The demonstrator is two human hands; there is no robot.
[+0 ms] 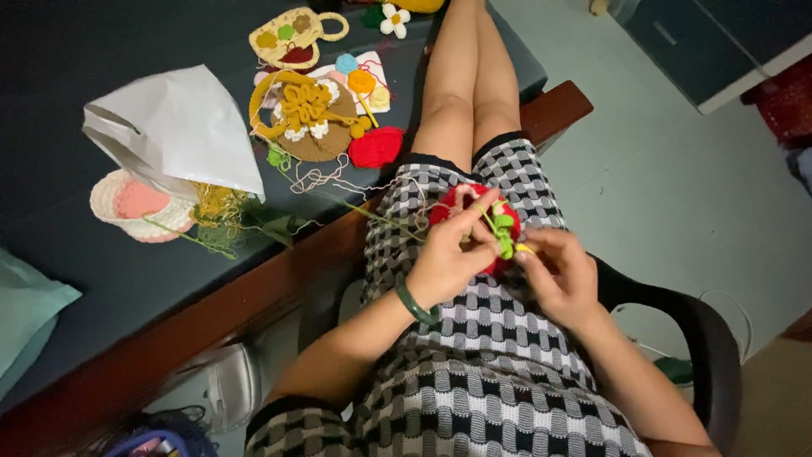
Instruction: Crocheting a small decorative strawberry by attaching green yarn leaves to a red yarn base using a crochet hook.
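Note:
My left hand (451,254) grips a red crocheted piece (448,203) over my lap, with a green bangle on the wrist. Light green yarn (499,227) runs over the left index finger to a small green crocheted bit on the red piece. My right hand (560,269) pinches a crochet hook with a yellow handle (523,249) at that green bit. Both hands touch the work, above my black-and-white checked dress (499,338).
A dark bed with a wooden edge (220,296) lies left, bearing a white plastic bag (178,127), a pink-and-cream crocheted basket (135,206), tangled green yarn (224,216), a mustard-and-brown crocheted bag (309,114) and a red piece (376,146). A black chair arm (702,330) curves right.

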